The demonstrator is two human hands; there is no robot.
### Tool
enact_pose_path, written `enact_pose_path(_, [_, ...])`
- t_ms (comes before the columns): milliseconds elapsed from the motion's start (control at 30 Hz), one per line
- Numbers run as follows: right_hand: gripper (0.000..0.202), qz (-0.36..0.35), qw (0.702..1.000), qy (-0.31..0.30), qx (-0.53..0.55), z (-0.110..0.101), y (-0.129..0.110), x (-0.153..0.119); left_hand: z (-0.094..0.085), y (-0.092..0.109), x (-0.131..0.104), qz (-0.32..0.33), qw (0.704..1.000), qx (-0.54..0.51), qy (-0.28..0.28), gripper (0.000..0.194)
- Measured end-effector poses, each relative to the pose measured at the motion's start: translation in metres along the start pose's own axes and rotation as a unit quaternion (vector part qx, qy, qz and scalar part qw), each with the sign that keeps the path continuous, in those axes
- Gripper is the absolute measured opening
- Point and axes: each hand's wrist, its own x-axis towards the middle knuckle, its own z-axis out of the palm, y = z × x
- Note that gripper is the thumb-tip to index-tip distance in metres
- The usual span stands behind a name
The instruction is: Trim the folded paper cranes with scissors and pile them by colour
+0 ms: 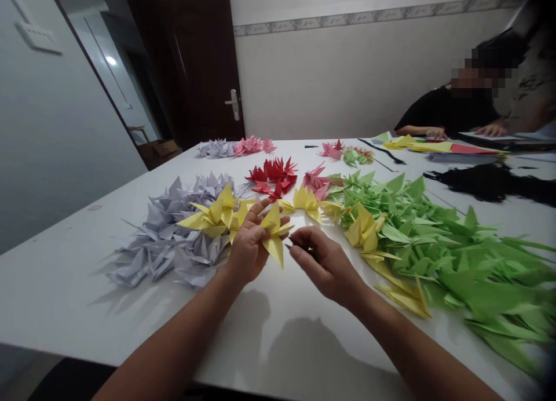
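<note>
Near the middle of the table, my left hand [252, 244] holds a yellow paper flower [273, 233] with pointed petals. Just right of it, my right hand [324, 262] is closed on a small dark pointed tool [304, 247], its tip facing the petals without clearly touching them. Other yellow flowers [306, 201] lie behind and on both sides of my hands. Grey-white folded paper [174, 227] is heaped to the left, and green folded paper [434, 239] spreads over the right. Red paper flowers [273, 175] sit beyond my hands.
The white table [56, 291] carries pink paper flowers [252, 146] at its far side. A person in black [438, 111] sits at the far right, near flat coloured paper [452, 148]. A black stringy bundle [490, 181] lies on the right. Behind stands a dark door [191, 59].
</note>
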Motion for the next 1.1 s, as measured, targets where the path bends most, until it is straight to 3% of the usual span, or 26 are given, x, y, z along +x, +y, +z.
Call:
enact_pose_path(100, [0.013, -0.09, 0.994, -0.002, -0.066, 0.002, 0.0, 0.0, 0.001, -0.001, -0.002, -0.008, 1.0, -0.015, -0.009, 0.067])
enact_pose_path(200, [0.016, -0.119, 0.987, 0.011, -0.105, 0.004, 0.002, 0.0, 0.002, -0.002, -0.003, -0.019, 0.999, -0.023, -0.023, 0.067])
enact_pose_path(333, [0.016, -0.122, 0.983, 0.038, -0.129, 0.005, 0.005, -0.002, 0.001, -0.004, -0.004, -0.03, 0.998, -0.028, -0.037, 0.065])
enact_pose_path(500, [0.034, -0.074, 0.986, 0.146, -0.033, 0.003, 0.002, 0.0, 0.003, -0.005, -0.006, -0.045, 0.996, -0.029, -0.075, 0.068])
enact_pose_path(600, [0.016, -0.1, 0.984, 0.137, -0.057, -0.001, -0.001, 0.002, 0.006, -0.005, -0.009, -0.048, 0.993, -0.02, -0.106, 0.067])
enact_pose_path(667, [0.008, -0.13, 0.98, 0.134, -0.073, -0.003, -0.002, 0.003, 0.006, -0.005, -0.009, -0.036, 0.994, -0.003, -0.108, 0.056])
enact_pose_path(800, [0.01, -0.157, 0.973, 0.155, -0.064, -0.007, -0.005, 0.003, 0.003, -0.003, -0.005, 0.024, 0.992, 0.084, -0.093, 0.028])
enact_pose_path(867, [0.011, -0.161, 0.971, 0.166, -0.067, -0.009, -0.006, 0.004, 0.0, -0.002, -0.002, 0.039, 0.987, 0.122, -0.096, 0.025])
enact_pose_path(1100, [0.005, -0.096, 0.973, 0.21, -0.001, -0.012, 0.004, 0.007, -0.001, -0.004, -0.002, -0.028, 0.991, 0.086, -0.096, 0.023])
